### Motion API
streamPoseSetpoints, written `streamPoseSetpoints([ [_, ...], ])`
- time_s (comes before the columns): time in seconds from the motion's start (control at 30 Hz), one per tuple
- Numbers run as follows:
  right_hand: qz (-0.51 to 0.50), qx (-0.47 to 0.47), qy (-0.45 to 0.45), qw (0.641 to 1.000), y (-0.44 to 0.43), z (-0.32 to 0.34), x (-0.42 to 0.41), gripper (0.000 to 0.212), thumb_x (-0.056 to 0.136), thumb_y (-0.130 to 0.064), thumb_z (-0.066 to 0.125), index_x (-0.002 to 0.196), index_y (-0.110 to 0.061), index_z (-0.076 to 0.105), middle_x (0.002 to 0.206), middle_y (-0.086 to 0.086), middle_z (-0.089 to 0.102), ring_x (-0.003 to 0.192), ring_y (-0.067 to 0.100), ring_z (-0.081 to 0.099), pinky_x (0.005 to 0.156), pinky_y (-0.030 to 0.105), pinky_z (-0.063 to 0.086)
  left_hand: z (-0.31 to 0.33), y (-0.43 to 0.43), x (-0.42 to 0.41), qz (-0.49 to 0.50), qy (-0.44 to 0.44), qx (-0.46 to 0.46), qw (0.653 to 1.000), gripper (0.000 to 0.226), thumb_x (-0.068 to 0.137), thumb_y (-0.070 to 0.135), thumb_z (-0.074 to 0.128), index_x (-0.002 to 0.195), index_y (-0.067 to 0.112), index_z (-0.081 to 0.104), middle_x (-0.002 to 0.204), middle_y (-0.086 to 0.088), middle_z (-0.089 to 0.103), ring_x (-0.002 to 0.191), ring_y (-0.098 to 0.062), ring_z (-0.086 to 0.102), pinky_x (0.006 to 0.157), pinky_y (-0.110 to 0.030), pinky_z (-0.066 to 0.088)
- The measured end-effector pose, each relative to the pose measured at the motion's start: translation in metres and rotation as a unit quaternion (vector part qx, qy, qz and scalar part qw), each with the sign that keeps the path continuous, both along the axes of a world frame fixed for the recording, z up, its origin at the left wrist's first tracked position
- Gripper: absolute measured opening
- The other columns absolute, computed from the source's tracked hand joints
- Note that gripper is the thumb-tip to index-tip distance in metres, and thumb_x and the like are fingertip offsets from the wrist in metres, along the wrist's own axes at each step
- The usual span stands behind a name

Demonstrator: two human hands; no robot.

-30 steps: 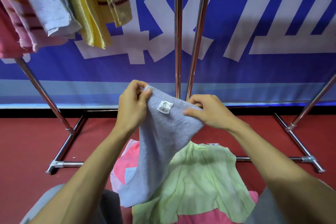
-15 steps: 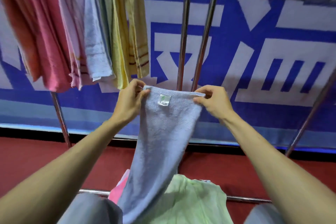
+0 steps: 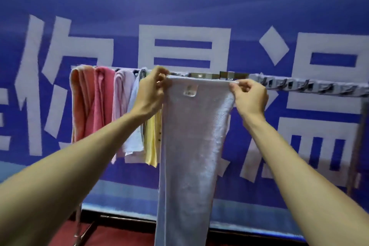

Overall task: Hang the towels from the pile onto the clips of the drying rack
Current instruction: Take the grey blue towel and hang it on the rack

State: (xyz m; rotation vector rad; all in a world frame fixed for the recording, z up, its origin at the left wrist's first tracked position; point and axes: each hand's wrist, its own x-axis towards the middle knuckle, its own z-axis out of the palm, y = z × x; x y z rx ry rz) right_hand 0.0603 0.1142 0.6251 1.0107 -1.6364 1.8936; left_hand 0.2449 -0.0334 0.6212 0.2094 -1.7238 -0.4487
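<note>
A blue banner with large white characters (image 3: pixel 179 2) fills the background above a strip of red floor (image 3: pixel 123 235). In front of it runs the metal top rail of the drying rack (image 3: pixel 209 75). The left hand (image 3: pixel 151 90) and right hand (image 3: pixel 249 96) each pinch an upper corner of a pale blue-grey terry towel (image 3: pixel 191 136). They hold its top edge taut just at the rail, and the rest hangs straight down. A small white label (image 3: pixel 190 91) sits near that edge. To the left hang peach (image 3: pixel 79 102), pink (image 3: pixel 103 96), lilac (image 3: pixel 122 96) and yellow (image 3: pixel 151 146) towels. A row of grey clips (image 3: pixel 299 86) runs to the right.
</note>
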Motion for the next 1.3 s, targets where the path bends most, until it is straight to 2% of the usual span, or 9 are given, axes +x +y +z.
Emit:
streamPoseSetpoints([
  [0.1,-0.008,-0.038,0.017,0.999,0.014,0.022,0.005,0.009,0.088,-0.022,0.067,0.093,-0.015,0.068,0.084,-0.005,0.066,0.082,0.013,0.063,0.076,0.028,0.055,0.018,0.013,-0.004,-0.007,0.004,0.009,1.000,0.016,0.092,0.001,0.051,0.094,0.017,0.053,0.071,0.001,0.056,0.045,-0.004,0.048,0.039,-0.028,0.046],
  [0.23,-0.026,-0.074,0.052,0.996,0.021,0.015,0.006,0.004,0.092,-0.021,0.061,0.092,-0.017,0.060,0.082,-0.006,0.061,0.075,0.007,0.057,0.061,0.007,0.043,0.012,0.019,-0.017,-0.056,0.024,0.070,0.996,0.010,0.094,0.007,0.054,0.091,0.017,0.054,0.069,0.000,0.054,0.042,-0.006,0.048,0.035,-0.025,0.044],
  [0.4,-0.036,-0.036,0.045,0.998,0.015,-0.011,-0.020,0.007,0.092,-0.021,0.061,0.092,-0.014,0.059,0.079,-0.003,0.063,0.078,0.020,0.061,0.075,0.039,0.051,-0.002,0.015,-0.033,-0.048,-0.018,0.071,0.996,0.015,0.093,0.011,0.057,0.089,0.025,0.054,0.088,-0.008,0.058,0.065,-0.014,0.055,0.045,-0.027,0.050],
  [0.53,-0.035,0.012,0.022,0.999,0.009,-0.037,-0.045,0.006,0.090,-0.020,0.064,0.091,-0.015,0.066,0.083,0.001,0.070,0.079,0.017,0.063,0.074,0.034,0.051,-0.027,0.011,-0.051,-0.049,-0.046,0.092,0.994,0.004,0.093,0.012,0.057,0.096,0.009,0.058,0.082,0.000,0.058,0.068,-0.015,0.058,0.043,-0.016,0.048],
  [0.67,-0.058,0.050,0.007,0.997,-0.002,-0.077,-0.068,0.013,0.089,-0.020,0.065,0.096,-0.014,0.074,0.083,-0.001,0.071,0.082,0.013,0.064,0.067,0.014,0.041,-0.070,0.001,-0.077,-0.060,-0.054,0.175,0.981,0.004,0.092,0.012,0.060,0.092,0.009,0.062,0.077,0.003,0.058,0.063,-0.008,0.055,0.043,-0.011,0.043],
  [0.87,-0.051,0.123,-0.121,0.984,-0.020,-0.181,-0.094,0.012,0.084,-0.019,0.065,0.088,-0.013,0.075,0.083,-0.001,0.073,0.081,0.011,0.065,0.072,0.020,0.049,-0.180,-0.015,-0.116,-0.134,-0.079,0.358,0.921,0.011,0.091,0.013,0.062,0.080,0.014,0.063,0.072,-0.001,0.058,0.063,-0.013,0.056,0.061,-0.032,0.054],
  [1.03,-0.021,0.187,-0.238,0.953,-0.031,-0.279,-0.103,0.010,0.074,-0.025,0.067,0.073,-0.020,0.076,0.080,-0.003,0.074,0.086,0.018,0.068,0.082,0.033,0.054,-0.282,-0.010,-0.128,-0.142,-0.120,0.439,0.879,0.007,0.092,0.009,0.060,0.085,0.008,0.061,0.066,-0.001,0.058,0.051,-0.001,0.056,0.052,-0.021,0.054],
  [1.13,0.051,0.205,-0.337,0.917,-0.033,-0.331,-0.098,0.006,0.072,-0.023,0.070,0.067,-0.020,0.072,0.074,-0.002,0.072,0.077,0.022,0.069,0.076,0.046,0.059,-0.339,-0.006,-0.127,-0.139,-0.128,0.500,0.845,0.005,0.091,0.008,0.061,0.086,0.007,0.061,0.076,-0.007,0.061,0.057,-0.003,0.061,0.054,-0.021,0.054],
  [1.3,0.131,0.156,-0.460,0.864,-0.035,-0.357,-0.081,0.005,0.083,-0.005,0.064,0.081,-0.005,0.069,0.077,0.013,0.067,0.061,0.020,0.065,0.053,0.028,0.057,-0.366,-0.006,-0.133,-0.149,-0.119,0.536,0.822,0.010,0.093,0.008,0.058,0.097,0.000,0.061,0.077,-0.007,0.061,0.061,-0.006,0.061,0.059,-0.021,0.055],
])
